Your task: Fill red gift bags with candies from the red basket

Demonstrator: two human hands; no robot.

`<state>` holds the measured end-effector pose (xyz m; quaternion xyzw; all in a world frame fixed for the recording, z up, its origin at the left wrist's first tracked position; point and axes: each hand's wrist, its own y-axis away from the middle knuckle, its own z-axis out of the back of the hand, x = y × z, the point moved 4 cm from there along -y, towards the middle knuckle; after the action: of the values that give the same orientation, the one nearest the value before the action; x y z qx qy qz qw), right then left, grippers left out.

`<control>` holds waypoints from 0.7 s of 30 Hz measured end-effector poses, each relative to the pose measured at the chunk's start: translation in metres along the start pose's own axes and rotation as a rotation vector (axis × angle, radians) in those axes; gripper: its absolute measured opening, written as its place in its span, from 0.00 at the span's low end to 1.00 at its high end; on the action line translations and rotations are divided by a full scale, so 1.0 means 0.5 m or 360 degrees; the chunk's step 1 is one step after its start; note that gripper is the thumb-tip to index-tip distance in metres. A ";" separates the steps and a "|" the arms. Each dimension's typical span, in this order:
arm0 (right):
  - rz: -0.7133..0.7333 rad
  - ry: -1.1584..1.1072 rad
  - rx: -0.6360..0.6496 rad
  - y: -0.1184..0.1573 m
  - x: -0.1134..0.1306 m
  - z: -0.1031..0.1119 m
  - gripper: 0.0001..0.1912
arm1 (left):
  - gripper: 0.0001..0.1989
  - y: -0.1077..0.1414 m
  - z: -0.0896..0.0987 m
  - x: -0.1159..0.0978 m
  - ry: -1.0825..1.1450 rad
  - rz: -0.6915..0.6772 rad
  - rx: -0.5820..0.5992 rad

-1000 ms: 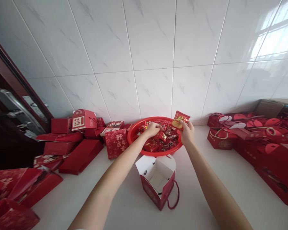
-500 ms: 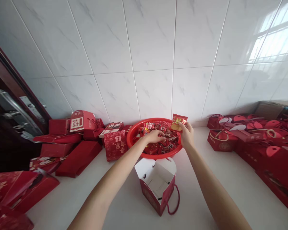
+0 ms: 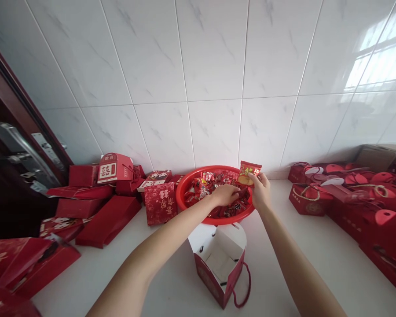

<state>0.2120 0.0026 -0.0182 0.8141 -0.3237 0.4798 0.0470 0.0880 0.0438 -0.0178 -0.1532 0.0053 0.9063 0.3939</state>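
The right hand [image 3: 262, 190] has its fingers pinching a wrapped packet [image 3: 248, 171], which stands up from the fingertips over the far right part of the rim of a red plastic basket [image 3: 181, 193], its printed front with gold characters and a round pale shape facing the wearer. Just to the left of these fingers, the left hand [image 3: 225, 195] reaches palm down into the basket, its fingers bent among the wrapped sweets [image 3: 208, 177]; their tips are partly hidden, so I cannot tell whether they are spread, pressed together or pinching a sweet. More sweets lie beyond the left fingers and to their left, mostly red with some bright printing. Nearer the wearer than both sets of fingers, just in front of the basket, an open red box [image 3: 210, 278] stands on the white counter [image 3: 333, 268], its white inside facing up and a red cord handle [image 3: 250, 281] looping out on the right. To the left of the left fingers, beside the basket, is a red box with gold characters [image 3: 160, 203], and farther left spreads a pile of red boxes [image 3: 110, 221]. Well to the right of the right fingers are rows of red gift boxes [image 3: 312, 199], the nearest with a pale cord handle, and beyond all the fingers rises a tiled wall [image 3: 214, 57]
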 end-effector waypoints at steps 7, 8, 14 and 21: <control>-0.0060 0.0202 -0.0047 0.002 -0.008 0.005 0.14 | 0.18 0.017 0.079 0.050 0.0167 0.0364 -0.0827; -0.0060 0.0278 -0.0055 0.001 -0.010 0.006 0.14 | 0.17 0.024 0.090 0.052 0.0219 0.0310 -0.1046; -0.0072 0.0331 0.0143 0.004 -0.008 -0.004 0.17 | 0.12 0.033 0.077 0.013 0.0076 -0.0386 -0.1251; 0.0069 0.0297 0.0329 0.006 -0.009 -0.009 0.22 | 0.13 0.034 0.075 0.007 0.0192 -0.0433 -0.1061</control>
<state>0.2054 0.0039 -0.0199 0.7592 -0.2842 0.5853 -0.0177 0.0633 0.0391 0.0150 -0.3256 -0.2877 0.7868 0.4383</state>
